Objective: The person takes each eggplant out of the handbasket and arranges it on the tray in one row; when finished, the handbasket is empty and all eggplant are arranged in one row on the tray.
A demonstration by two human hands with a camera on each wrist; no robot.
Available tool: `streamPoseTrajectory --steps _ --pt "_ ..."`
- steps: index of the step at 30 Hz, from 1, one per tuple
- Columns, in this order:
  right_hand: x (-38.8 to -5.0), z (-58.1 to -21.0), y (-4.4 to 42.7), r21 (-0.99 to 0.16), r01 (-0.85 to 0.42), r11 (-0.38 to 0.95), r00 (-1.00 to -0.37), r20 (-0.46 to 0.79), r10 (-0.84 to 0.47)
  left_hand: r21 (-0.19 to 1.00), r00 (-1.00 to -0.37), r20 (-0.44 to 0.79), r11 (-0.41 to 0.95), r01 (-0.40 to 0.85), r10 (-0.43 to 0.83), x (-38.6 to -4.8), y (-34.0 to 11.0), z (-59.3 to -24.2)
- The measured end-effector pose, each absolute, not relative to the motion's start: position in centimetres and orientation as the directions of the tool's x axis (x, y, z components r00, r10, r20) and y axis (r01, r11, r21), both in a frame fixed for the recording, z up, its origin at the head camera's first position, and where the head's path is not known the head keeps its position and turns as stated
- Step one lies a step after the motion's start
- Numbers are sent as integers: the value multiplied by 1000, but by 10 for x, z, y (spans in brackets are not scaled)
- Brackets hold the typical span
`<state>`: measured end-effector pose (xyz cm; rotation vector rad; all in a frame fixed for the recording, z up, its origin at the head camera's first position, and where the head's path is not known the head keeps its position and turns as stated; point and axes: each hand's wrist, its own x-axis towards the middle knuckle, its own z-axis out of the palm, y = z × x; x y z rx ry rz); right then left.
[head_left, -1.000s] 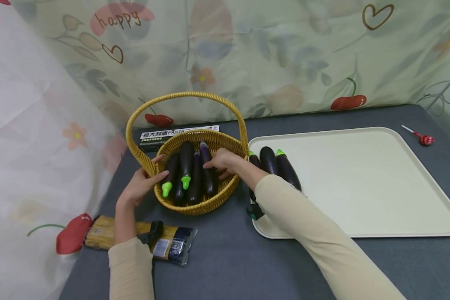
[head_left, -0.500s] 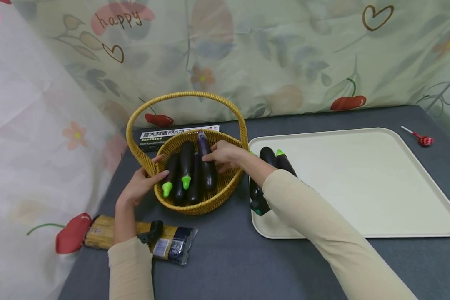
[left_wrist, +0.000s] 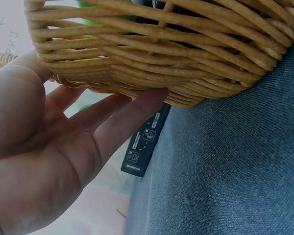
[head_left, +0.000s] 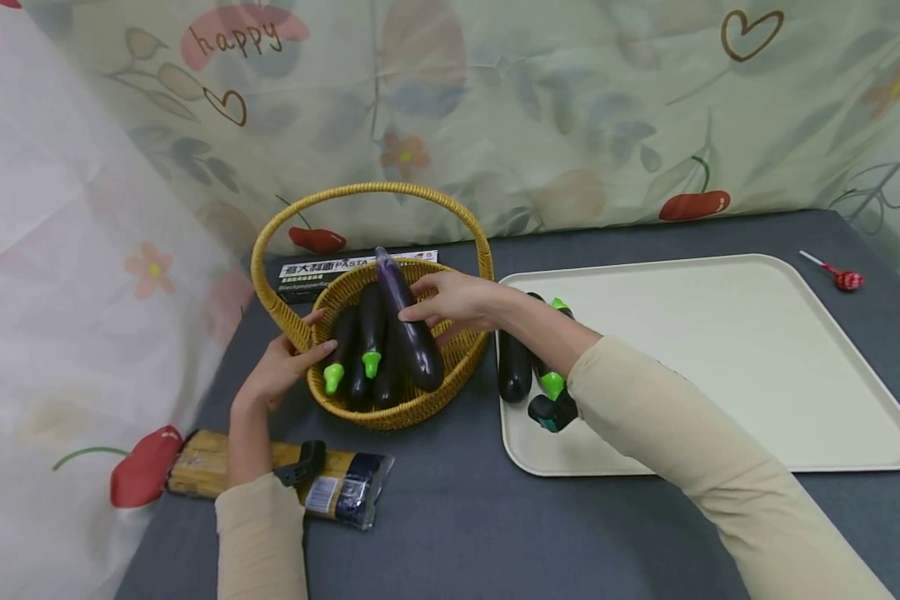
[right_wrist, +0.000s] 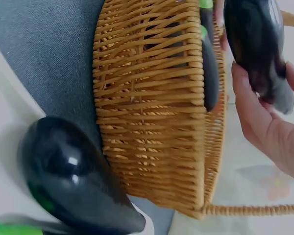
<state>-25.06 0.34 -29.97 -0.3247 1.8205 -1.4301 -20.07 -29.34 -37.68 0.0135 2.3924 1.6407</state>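
In the head view my right hand (head_left: 461, 302) pinches a purple-black eggplant (head_left: 412, 333) over the right part of the wicker basket (head_left: 401, 417); the right wrist view shows this eggplant (right_wrist: 258, 44) between thumb and fingers (right_wrist: 252, 105), above the rim. Several other eggplants (head_left: 372, 317), some with green stems, lie inside the basket. My left hand (head_left: 273, 371) grips the basket's left rim, thumb over the edge; in the left wrist view its fingers (left_wrist: 112, 117) lie under the woven side (left_wrist: 152, 58).
Right of the basket, a cream tray (head_left: 720, 367) holds several eggplants (head_left: 513, 367) at its left end, partly behind my right arm. A pasta box (head_left: 307, 279) is behind the basket, a noodle packet (head_left: 345, 487) under my left forearm, a lollipop (head_left: 849, 280) at far right.
My right hand has lifted the eggplant from among the others in the basket, its narrow end now tilted up and left. The left hand has stayed on the rim.
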Motion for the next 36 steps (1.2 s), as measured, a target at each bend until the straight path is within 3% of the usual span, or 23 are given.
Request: streamPoseTrajectory --steps 15,25,36 --pt "-230 -296 61 -925 168 340 -634 -366 -681 919 -974 -183 375 -122 133 -201 -293 -378" --pt "-218 -308 100 -923 163 349 -568 -377 -731 920 -974 -178 374 -113 142 -202 -293 -380" --pt "-208 -330 151 -905 198 375 -563 -419 -712 922 -974 -165 374 -98 153 -202 -294 -382"
